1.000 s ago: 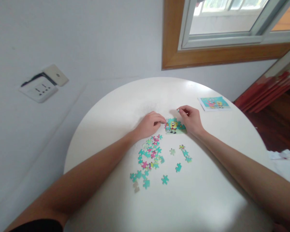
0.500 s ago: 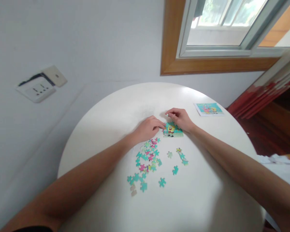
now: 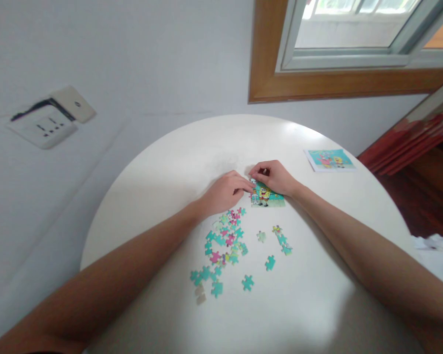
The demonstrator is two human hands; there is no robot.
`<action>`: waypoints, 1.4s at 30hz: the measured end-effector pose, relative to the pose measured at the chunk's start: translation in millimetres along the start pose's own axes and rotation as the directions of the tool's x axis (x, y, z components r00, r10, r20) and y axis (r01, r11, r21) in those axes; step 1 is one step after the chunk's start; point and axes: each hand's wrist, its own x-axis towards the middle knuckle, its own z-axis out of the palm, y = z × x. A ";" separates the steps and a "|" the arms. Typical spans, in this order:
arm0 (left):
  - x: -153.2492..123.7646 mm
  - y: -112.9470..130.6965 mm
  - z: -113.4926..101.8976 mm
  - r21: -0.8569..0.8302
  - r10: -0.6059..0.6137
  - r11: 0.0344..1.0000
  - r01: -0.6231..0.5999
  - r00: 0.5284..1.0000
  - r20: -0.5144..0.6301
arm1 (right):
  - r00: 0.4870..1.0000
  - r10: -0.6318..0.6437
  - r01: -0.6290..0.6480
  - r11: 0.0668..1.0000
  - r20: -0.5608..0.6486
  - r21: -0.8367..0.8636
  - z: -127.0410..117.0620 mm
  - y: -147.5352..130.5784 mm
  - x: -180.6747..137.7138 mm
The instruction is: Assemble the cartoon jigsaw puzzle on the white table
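A partly assembled jigsaw puzzle (image 3: 273,199) lies on the white table, showing a yellow cartoon figure on a teal and green ground. My left hand (image 3: 225,191) rests at its left edge with the fingers stretched out, fingertips touching the puzzle. Over the puzzle's upper left corner, my right hand (image 3: 274,176) has thumb and fingers pinched together on a small puzzle piece (image 3: 253,181), mostly hidden by the fingers. Part of the puzzle's top is covered by my right hand. Nearer to me, below my left hand, loose puzzle pieces (image 3: 217,240) are spread in a cluster.
A picture card (image 3: 330,160) with the cartoon figures lies at the table's right rear. Several separate pieces, among them a teal piece (image 3: 248,282), lie right of the cluster. The round table (image 3: 162,162) stands against a wall with a socket (image 3: 44,125) and a window.
My right hand has moved slightly left and down, its fingertips now at the puzzle's upper left corner near my left fingers. My left hand stays at the puzzle's edge. The view has tilted a little downward.
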 end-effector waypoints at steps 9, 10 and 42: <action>0.9 0.7 -1.0 -0.008 0.032 0.999 -0.032 0.999 -0.027 | 0.995 -0.102 0.098 0.984 -0.017 -0.146 2.9 5.2 2.4; 1.0 0.7 -0.9 -0.010 0.035 0.999 -0.035 0.999 -0.030 | 0.993 -0.113 0.106 0.979 -0.027 -0.172 3.4 5.7 2.7; 2.2 4.5 -2.3 0.053 0.090 0.994 -0.091 0.996 0.019 | 0.946 0.262 -0.310 0.903 -0.189 -0.298 -8.4 -71.9 -146.9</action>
